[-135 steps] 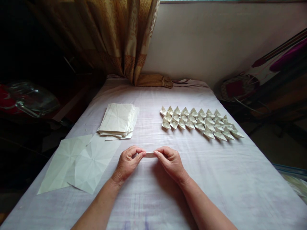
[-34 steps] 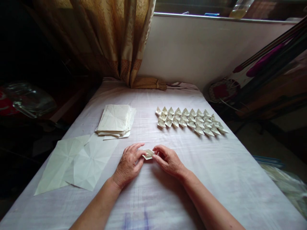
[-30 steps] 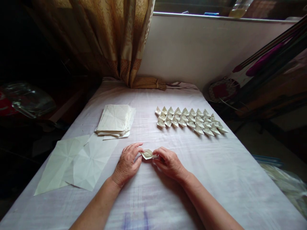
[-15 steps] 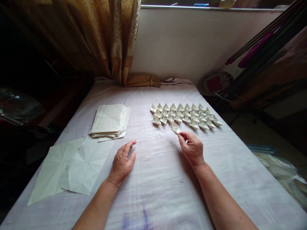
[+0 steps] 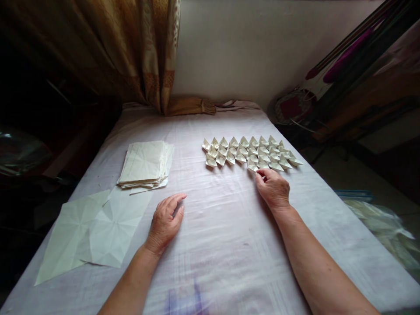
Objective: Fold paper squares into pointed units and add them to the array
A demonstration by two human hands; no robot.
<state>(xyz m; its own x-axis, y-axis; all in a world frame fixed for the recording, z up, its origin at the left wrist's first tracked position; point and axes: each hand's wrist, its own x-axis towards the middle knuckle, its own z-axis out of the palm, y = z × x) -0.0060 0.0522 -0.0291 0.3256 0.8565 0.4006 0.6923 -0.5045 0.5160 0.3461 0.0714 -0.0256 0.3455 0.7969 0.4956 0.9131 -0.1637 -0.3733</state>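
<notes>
Between thumb and fingertips, my right hand pinches a small folded paper boat at the front row of a group of matching paper boats. The boats stand close together in staggered rows on the right half of the table. My left hand rests on the cloth with its fingers apart and nothing in them. Left of it lie two large creased paper sheets, partly overlapping. Beyond them is a stack of square creased papers, slightly uneven at its edges.
A pale cloth covers the table, with a bluish stain near the front. A gold curtain hangs at the back left, its hem reaching the table. Plastic bags lie below the right edge.
My right hand has moved the paper boat right and away from me, up to the front row of boats. My left hand stays nearly in place. The view has tilted slightly down.
</notes>
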